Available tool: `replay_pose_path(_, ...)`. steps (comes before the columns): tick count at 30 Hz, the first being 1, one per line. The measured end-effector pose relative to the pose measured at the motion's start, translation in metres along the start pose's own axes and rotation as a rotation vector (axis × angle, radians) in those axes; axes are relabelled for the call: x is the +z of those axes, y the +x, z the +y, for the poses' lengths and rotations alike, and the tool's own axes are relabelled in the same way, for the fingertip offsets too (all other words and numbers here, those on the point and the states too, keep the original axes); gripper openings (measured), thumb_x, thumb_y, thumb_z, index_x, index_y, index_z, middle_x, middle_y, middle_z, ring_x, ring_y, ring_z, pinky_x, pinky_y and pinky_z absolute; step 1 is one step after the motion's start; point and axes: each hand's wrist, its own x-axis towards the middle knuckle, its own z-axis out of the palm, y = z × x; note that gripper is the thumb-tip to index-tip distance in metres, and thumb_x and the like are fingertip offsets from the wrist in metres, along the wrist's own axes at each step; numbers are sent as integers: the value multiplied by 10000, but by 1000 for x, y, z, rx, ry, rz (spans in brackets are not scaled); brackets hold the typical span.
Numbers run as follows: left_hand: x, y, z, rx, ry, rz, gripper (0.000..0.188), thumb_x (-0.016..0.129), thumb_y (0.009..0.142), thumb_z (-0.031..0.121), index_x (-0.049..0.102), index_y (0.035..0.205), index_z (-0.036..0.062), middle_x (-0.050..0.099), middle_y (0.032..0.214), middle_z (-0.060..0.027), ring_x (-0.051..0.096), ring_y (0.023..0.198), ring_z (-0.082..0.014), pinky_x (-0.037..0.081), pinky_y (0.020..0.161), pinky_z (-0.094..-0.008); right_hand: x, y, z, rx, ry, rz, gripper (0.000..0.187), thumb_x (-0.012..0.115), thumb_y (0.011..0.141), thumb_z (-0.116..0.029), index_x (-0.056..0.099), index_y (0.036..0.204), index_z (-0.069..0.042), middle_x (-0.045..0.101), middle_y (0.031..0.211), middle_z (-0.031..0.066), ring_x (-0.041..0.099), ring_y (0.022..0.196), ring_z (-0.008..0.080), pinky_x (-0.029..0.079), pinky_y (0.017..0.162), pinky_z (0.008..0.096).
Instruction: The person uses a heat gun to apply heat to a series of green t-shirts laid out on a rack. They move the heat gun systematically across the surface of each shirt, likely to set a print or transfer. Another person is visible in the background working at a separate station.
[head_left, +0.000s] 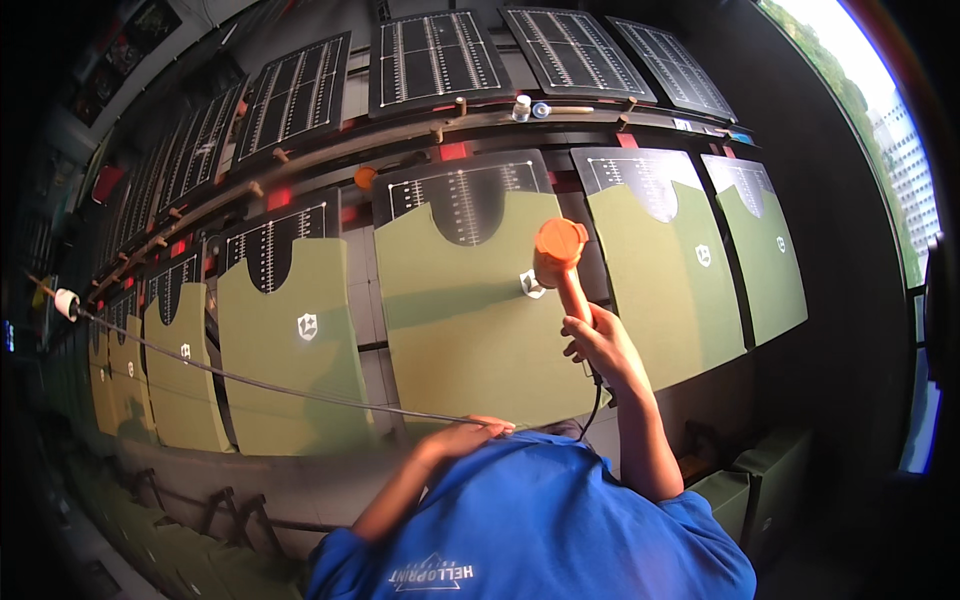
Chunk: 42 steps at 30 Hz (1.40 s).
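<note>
My right hand [607, 345] is closed round the handle of an orange hair dryer [561, 252]. Its round head is over the middle green fabric panel [450, 350], beside a small white shield emblem [531, 286] that it partly covers. A dark cord hangs from the handle toward my waist. My left hand [470, 436] is low at my front, its fingers at a long grey cord [290, 384] and seemingly closed on it. That cord stretches left to a white fitting [66, 304]. The panel lies on a black board [400, 198] with white ruler markings.
More green panels with white emblems lie on boards to the left [270, 370] and right [660, 270]. Behind runs a rail [370, 137] with wooden pegs, a small bottle [521, 108] and a wooden-handled tool [570, 110]. Bare marked boards [435, 60] form the far row.
</note>
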Motion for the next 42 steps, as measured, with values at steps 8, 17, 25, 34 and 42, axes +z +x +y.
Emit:
replay_pose_path(8,62,103,73,-28,12,-92,457,421,1044,354,612,1235,-14,676,1161,-107,613,1102,-183,472,987,-325,-73,25,7,-34,90,-203,366,610,940,-345,581,1071,-5,630,875,45,611,701,125,519,649,286)
replay_pose_path(17,205,244,132,-87,-304,-98,430,438,1042,303,536,1331,0,605,1283,-123,592,1155,-223,472,1004,-340,-342,-16,64,39,139,-188,419,590,942,-334,578,1127,43,641,933,91,639,716,155,540,633,295)
replay_pose_path(25,259,296,162,14,-375,188,447,405,1053,320,557,1286,-30,629,1222,-137,582,1156,-224,464,1000,-353,-448,27,84,-68,132,20,345,599,953,-304,578,1056,25,618,843,61,632,667,130,503,586,272)
replay_pose_path(34,238,293,134,86,-332,466,486,363,1056,363,567,1302,-2,645,1189,-143,616,1048,-201,508,875,-325,-459,52,72,-34,73,-92,332,589,943,-289,595,1047,26,638,859,70,625,666,128,503,605,277)
replay_pose_path(42,225,265,110,-97,-186,817,327,582,949,114,590,1262,19,653,1042,-73,578,929,-117,489,820,-289,-451,54,67,-17,43,-49,414,592,945,-356,585,1119,20,630,886,76,610,661,132,504,607,278)
